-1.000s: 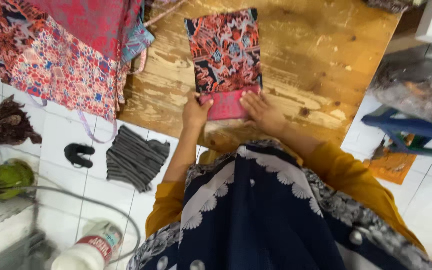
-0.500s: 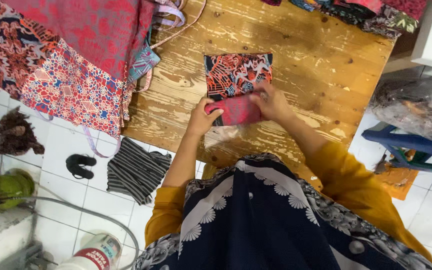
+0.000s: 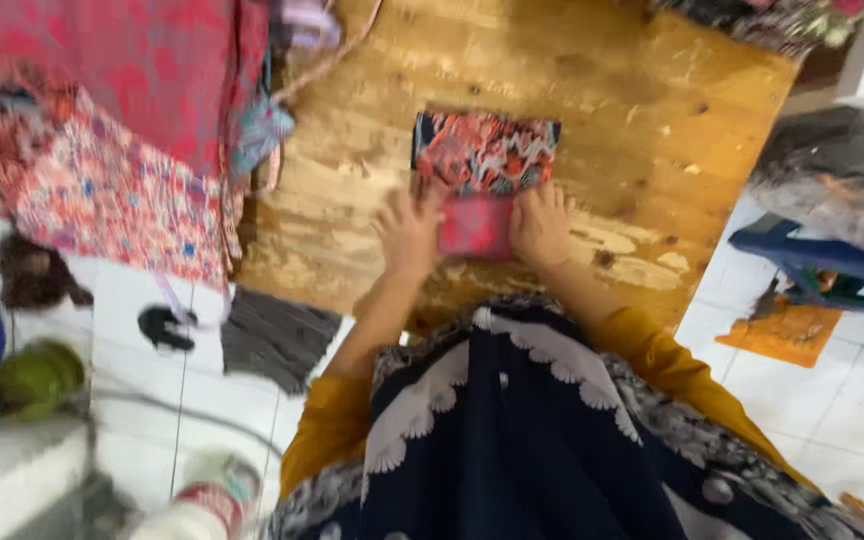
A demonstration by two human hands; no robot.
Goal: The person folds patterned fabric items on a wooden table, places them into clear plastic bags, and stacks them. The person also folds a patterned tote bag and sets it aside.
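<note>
The wooden table (image 3: 642, 140) fills the upper middle of the head view, its surface worn and pale in patches. Red and pink patterned fabrics (image 3: 102, 150) hang over its left edge toward the white tiled floor (image 3: 832, 400). A grey striped cloth (image 3: 272, 335) lies on the tiles below the table's left corner. On the table lies a folded patterned cloth (image 3: 487, 155) (dark ground, red and blue print) with a pink underside (image 3: 474, 228) exposed at its near edge. The left hand (image 3: 407, 230) and right hand (image 3: 540, 228) rest flat, fingers spread, pressing either side of that pink edge, hands apart.
</note>
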